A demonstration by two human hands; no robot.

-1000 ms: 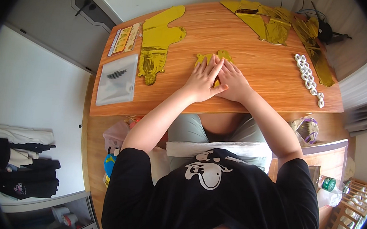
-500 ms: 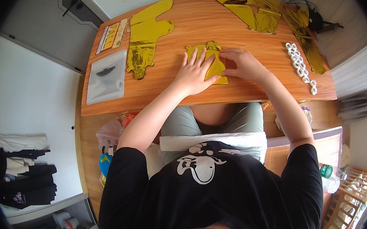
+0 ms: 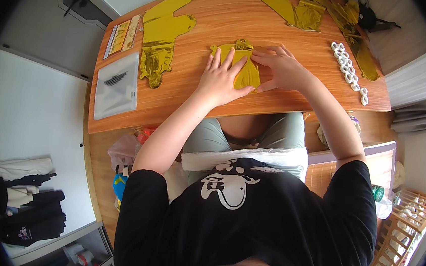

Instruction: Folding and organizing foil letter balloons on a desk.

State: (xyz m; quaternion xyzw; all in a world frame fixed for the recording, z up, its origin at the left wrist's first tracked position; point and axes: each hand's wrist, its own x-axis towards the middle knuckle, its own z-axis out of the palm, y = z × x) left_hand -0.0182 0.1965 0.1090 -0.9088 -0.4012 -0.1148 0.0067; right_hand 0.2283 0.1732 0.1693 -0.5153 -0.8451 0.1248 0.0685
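Note:
A folded gold foil balloon [image 3: 249,76] lies on the wooden table in front of me, a small tab sticking out at its far end. My left hand [image 3: 223,76] presses flat on its left part with the fingers spread. At its right edge is my right hand [image 3: 283,70], fingers arched and apart, thumb and fingertips touching the table or the foil's rim; the exact contact is hard to see. The hands partly cover the balloon. To the left lies another flat gold foil balloon [image 3: 160,32], unfolded and shaped with a rounded arm.
More gold foil [image 3: 304,14] spreads along the far right of the table [image 3: 196,93]. White rings or small coils [image 3: 348,69] form rows at the right. A clear zip bag [image 3: 117,91] with dark printing and a printed card [image 3: 125,35] lie left. A wooden rack [image 3: 402,230] stands lower right.
My right hand's fingers have spread and arched more at the foil's right edge. My left hand stays flat on the foil. The whole view has shifted slightly.

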